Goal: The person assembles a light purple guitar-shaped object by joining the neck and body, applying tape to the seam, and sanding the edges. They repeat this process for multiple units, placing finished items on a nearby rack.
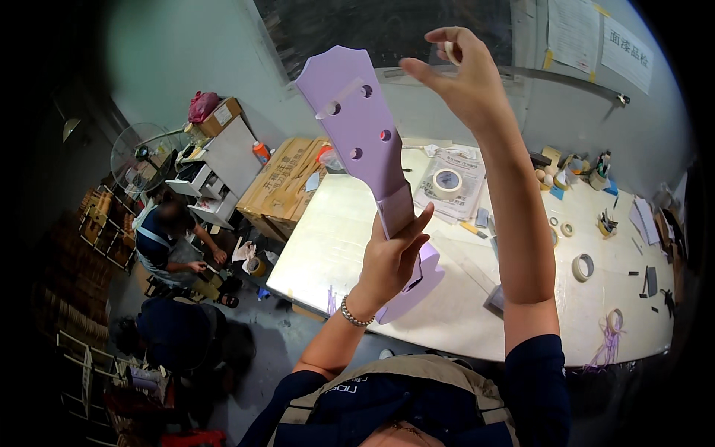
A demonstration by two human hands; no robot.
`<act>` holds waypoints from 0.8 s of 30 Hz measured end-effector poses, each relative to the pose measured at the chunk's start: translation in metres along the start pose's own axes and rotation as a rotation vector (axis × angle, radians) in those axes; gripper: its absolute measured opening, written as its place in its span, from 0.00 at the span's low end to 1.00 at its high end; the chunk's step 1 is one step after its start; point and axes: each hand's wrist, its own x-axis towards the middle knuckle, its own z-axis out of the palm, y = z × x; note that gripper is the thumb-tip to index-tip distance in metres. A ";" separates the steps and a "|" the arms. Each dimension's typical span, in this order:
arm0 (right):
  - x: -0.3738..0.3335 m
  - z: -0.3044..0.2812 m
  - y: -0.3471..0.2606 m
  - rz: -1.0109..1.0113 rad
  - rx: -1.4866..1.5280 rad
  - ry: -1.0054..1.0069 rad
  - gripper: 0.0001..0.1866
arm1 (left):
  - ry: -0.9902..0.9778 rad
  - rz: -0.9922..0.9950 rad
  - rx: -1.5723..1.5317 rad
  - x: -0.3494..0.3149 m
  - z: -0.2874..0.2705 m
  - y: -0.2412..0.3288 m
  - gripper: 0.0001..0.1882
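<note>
A light purple ukulele (361, 123) stands tilted in front of me, its headstock up and to the left. My left hand (391, 261) is closed around its neck. Below that hand, part of the purple body shows; the rest is hidden by my hand and arm. Several round holes pierce the headstock, and a translucent strip of tape (341, 97) lies across it near the upper holes. My right hand (465, 74) is raised to the right of the headstock, apart from it. Its fingers curl around a small pale thing, too hidden to name, with the thumb stretched out.
On the white table (320, 235) are a tape roll (447, 182) on papers, another tape roll (583, 267), a scraper and purple strips (611, 344). A cardboard box (279, 182) stands behind left. Two people work at the left, one in an apron (167, 246).
</note>
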 end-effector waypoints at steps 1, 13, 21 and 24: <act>-0.002 -0.004 0.013 0.003 -0.103 0.040 0.27 | 0.006 -0.005 -0.030 0.002 0.000 0.002 0.26; -0.164 -0.035 0.021 0.214 0.655 -0.416 0.18 | 0.055 -0.276 -0.341 0.012 -0.004 -0.025 0.20; -0.179 -0.041 0.017 0.094 0.279 -0.438 0.15 | 0.100 -0.171 -0.278 0.007 0.002 -0.016 0.06; -0.186 -0.038 0.027 0.056 0.162 -0.414 0.09 | 0.111 -0.194 -0.250 0.006 0.002 -0.018 0.05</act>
